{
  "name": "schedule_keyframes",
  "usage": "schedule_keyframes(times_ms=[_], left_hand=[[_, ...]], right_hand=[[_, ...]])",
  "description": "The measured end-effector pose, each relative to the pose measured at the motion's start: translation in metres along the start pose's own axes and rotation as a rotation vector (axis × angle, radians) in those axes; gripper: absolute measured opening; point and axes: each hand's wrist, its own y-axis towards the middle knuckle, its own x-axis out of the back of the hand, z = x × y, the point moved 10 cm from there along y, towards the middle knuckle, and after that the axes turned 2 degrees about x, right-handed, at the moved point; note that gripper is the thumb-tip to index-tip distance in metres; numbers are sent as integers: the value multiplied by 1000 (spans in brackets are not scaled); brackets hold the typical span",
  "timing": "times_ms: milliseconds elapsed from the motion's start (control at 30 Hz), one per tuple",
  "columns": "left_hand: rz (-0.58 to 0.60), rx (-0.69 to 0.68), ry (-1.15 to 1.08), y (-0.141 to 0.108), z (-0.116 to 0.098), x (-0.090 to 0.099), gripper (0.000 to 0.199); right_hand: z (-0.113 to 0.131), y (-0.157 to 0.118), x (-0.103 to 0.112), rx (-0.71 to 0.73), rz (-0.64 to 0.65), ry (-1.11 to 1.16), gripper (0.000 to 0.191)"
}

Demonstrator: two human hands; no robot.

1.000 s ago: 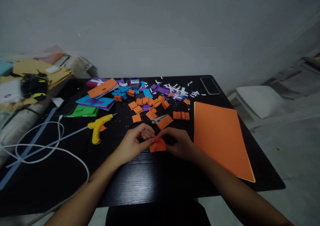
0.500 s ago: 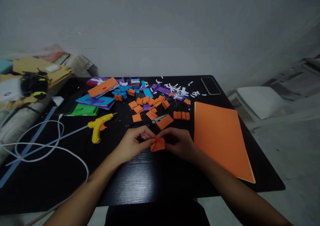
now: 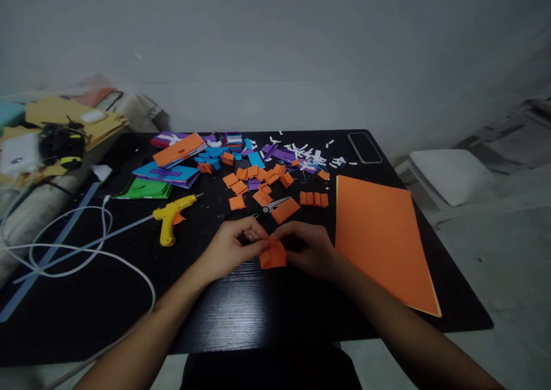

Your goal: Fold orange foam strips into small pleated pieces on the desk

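A small piece of orange paper [image 3: 273, 255] is pinched between my two hands over the front of the black table. My left hand [image 3: 235, 243] is closed on its upper left part, thumb and fingers together. From the other side my right hand [image 3: 310, 247] grips its upper right edge; some of those fingers are hidden. Just beyond the hands lie scissors [image 3: 275, 204], partly resting on an orange paper rectangle [image 3: 285, 211]. Several small folded orange paper pieces [image 3: 239, 188] are scattered behind them, and a row of orange folded pieces [image 3: 314, 199] sits to the right.
On the left lies a yellow glue gun [image 3: 169, 220] with a looping white cable [image 3: 129, 265]. Colored paper stacks [image 3: 166, 174] and white paper scraps [image 3: 316, 155] are at the back. Large orange sheets [image 3: 383, 240] and a phone [image 3: 365, 148] lie on the right.
The orange paper between my fingers has tilted and unfolded a little, showing more of its face and reaching slightly lower. Both hands stay nearly in place.
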Motion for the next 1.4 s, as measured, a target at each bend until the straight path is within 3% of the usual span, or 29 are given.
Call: schedule_keyframes(times_ms=[800, 933, 1400], left_hand=[[61, 102, -116, 1, 7, -7, 22], [103, 146, -37, 1, 15, -9, 24], [168, 65, 154, 1, 12, -15, 28]], right_hand=[[12, 0, -2, 121, 1, -54, 15], [11, -1, -6, 135, 15, -58, 18], [-1, 2, -7, 51, 6, 98, 16]])
